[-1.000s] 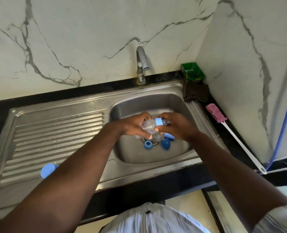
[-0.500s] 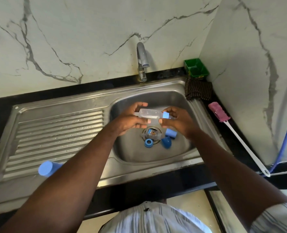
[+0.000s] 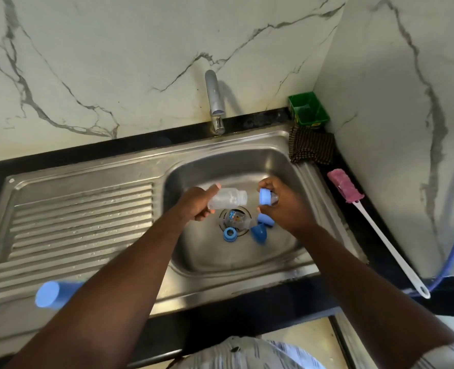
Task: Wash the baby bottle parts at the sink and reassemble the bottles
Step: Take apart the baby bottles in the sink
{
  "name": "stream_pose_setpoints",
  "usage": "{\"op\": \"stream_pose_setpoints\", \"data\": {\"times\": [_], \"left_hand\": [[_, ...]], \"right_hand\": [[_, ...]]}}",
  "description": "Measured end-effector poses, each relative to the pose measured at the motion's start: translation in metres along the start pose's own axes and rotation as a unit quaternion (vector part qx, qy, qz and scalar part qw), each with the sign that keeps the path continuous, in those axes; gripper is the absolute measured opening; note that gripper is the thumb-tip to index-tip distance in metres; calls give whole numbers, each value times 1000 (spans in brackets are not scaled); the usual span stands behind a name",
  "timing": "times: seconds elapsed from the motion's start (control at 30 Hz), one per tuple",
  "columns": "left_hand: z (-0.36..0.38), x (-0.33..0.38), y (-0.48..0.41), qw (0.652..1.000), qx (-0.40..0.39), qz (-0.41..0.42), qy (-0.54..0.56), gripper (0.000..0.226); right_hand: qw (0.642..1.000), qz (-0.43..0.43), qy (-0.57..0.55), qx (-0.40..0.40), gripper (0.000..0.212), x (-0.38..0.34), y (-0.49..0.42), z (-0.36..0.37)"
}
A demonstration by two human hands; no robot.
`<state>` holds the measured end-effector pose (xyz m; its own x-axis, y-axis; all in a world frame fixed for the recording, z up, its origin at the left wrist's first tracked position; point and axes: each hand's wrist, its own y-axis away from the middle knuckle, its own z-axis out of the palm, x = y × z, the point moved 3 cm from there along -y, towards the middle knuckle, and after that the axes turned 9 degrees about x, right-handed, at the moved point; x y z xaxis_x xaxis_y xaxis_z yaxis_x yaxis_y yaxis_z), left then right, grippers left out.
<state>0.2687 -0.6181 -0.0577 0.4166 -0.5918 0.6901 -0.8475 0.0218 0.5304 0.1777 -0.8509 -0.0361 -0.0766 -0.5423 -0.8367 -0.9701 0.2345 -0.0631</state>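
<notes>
- The steel sink (image 3: pixel 82 222) spreads below me, drainboard to my left, basin to my right under the tap (image 3: pixel 214 102).
- My left hand (image 3: pixel 194 206) is curled round the base end of a clear bottle (image 3: pixel 228 199), held on its side over the basin, its open neck toward my right hand.
- My right hand (image 3: pixel 284 209) pinches a blue collar (image 3: pixel 264 196) with its teat, just beside that neck but apart from it.
- A second bottle (image 3: pixel 236 219) lies over the drain, beneath both hands.
- A large blue cap (image 3: pixel 49 294) lies on the drainboard's near edge, partly behind my left forearm.
- Two small blue caps (image 3: pixel 259 233) lie in the basin below my right hand.
- A blue ring (image 3: pixel 230 233) lies flat just beside the second bottle.
</notes>
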Motion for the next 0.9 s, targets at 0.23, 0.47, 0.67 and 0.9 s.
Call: {"op": "stream_pose_setpoints", "data": {"times": [0.23, 0.47, 0.67, 0.9], "left_hand": [[31, -37, -39, 986, -32, -14, -164, 50], [63, -73, -36, 969, -44, -35, -241, 50], [56, -56, -33, 931, -9, 33, -363, 57], [59, -6, 1, 982, -142, -35, 117, 43]], "right_hand": [[997, 61, 37, -16, 47, 32, 4, 7], [994, 86, 39, -58, 50, 39, 9, 16], [991, 107, 46, -58, 45, 33, 6, 18], [995, 89, 28, -40, 42, 10, 3, 25]]}}
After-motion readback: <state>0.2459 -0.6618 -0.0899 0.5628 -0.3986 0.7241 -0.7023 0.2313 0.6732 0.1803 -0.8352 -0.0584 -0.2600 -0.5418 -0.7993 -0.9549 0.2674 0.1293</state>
